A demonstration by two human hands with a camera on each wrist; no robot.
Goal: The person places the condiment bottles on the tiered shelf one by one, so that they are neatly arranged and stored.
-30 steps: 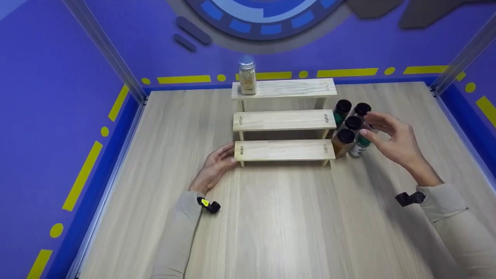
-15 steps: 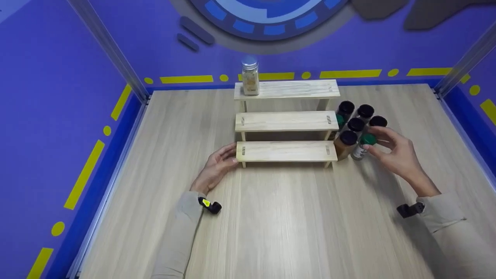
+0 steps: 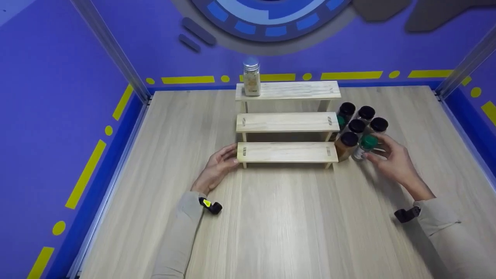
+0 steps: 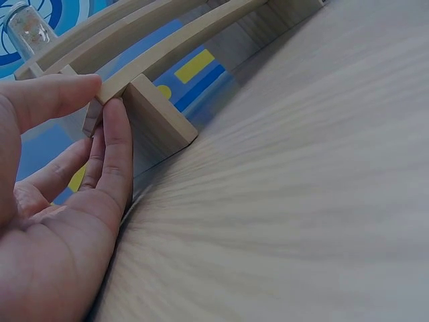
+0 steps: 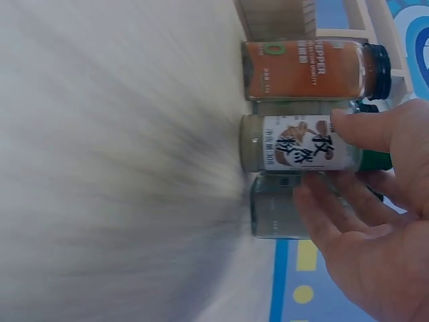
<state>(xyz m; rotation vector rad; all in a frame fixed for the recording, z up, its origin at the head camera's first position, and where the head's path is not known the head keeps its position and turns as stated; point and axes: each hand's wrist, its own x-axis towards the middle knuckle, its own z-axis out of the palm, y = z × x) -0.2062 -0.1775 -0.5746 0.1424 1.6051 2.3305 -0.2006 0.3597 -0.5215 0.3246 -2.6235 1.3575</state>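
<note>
My left hand (image 3: 216,166) pinches the left end of the lowest step of a three-step wooden rack (image 3: 286,152), thumb (image 4: 67,94) at the board's corner and fingers beneath. Right of the rack, my right hand (image 3: 395,159) holds a green-capped spice jar (image 5: 301,143) with a white label. Its thumb lies on one side of the jar and its fingers on the other; the jar stands upright on the table. Against it stand several black-capped jars, among them an orange-brown pepper jar (image 5: 301,70) by the rack's front right corner.
A silver-capped glass jar (image 3: 252,77) stands on the left end of the top step. Another green cap (image 3: 341,121) shows partly behind the middle step. Blue panels with yellow marks border the wooden table (image 3: 271,224) at the back and sides.
My right hand has come down from over the jars to the green-capped jar and now has its thumb and fingers around it. The left hand stays at the rack.
</note>
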